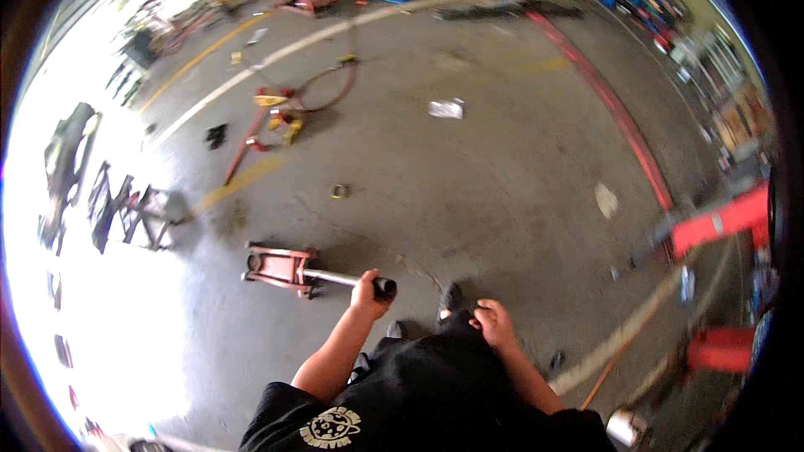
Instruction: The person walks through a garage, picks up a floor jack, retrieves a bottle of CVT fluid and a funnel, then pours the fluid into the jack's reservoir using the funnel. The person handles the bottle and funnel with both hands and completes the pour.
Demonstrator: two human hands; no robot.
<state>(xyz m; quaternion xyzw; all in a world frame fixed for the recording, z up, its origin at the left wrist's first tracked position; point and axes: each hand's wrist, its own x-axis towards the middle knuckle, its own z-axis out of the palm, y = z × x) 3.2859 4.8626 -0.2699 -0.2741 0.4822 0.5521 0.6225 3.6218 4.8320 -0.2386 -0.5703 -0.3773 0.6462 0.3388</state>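
Note:
My left hand (367,295) is closed round the silver handle (333,276) of a floor jack, near the handle's dark end grip (384,288). The red floor jack (280,268) rests on the concrete to the left, its handle slanting up toward me. My right hand (494,324) hangs in front of my dark clothing, its fingers loosely bent and a little apart. I see nothing held in it. Below the hands my shoes (450,296) show on the floor.
Ahead lie a yellow ring (339,191), a white sheet (446,109), and red-and-yellow equipment (276,113) with a hose (342,96). Black stands (138,213) are at left. A long red floor strip (611,105) leads to a red lift arm (720,222) at right.

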